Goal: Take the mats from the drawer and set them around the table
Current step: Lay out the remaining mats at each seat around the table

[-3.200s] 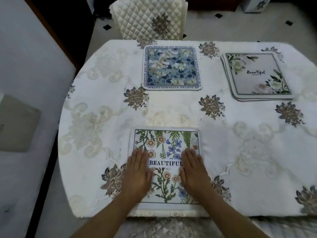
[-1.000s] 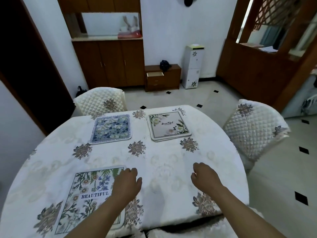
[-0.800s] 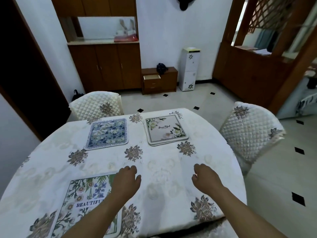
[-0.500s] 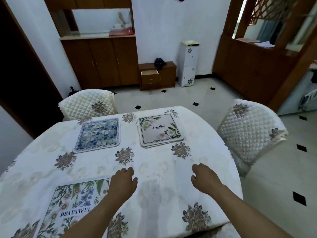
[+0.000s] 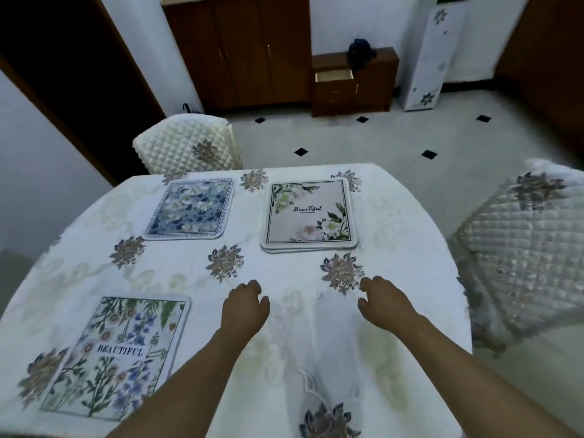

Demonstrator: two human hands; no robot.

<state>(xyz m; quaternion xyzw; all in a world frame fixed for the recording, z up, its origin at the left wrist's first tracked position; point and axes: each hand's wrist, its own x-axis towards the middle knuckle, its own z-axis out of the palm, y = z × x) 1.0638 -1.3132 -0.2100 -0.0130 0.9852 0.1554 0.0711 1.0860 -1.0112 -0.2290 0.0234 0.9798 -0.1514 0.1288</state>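
Note:
A wildflower mat [image 5: 117,355] printed "BEAUTIFUL" lies at the near left of the table [image 5: 395,222]. A blue floral mat [image 5: 191,208] lies at the far side by a chair. To its right sits a small stack of white-flower mats [image 5: 309,213] printed "Beautiful". My left hand [image 5: 245,306] and my right hand [image 5: 384,300] hover over the bare cloth just short of that stack, fingers loosely curled, holding nothing. The open drawer [image 5: 334,75] shows in the low cabinet across the room.
Quilted chairs stand at the far left [image 5: 186,145] and at the right [image 5: 524,245] of the table. A tall wooden cabinet [image 5: 240,49] and a white floral unit [image 5: 431,52] stand against the back wall. Tiled floor lies between.
Both hands lifted off the wildflower mat and moved right and forward. The view swung right, then dipped toward the stacked mats.

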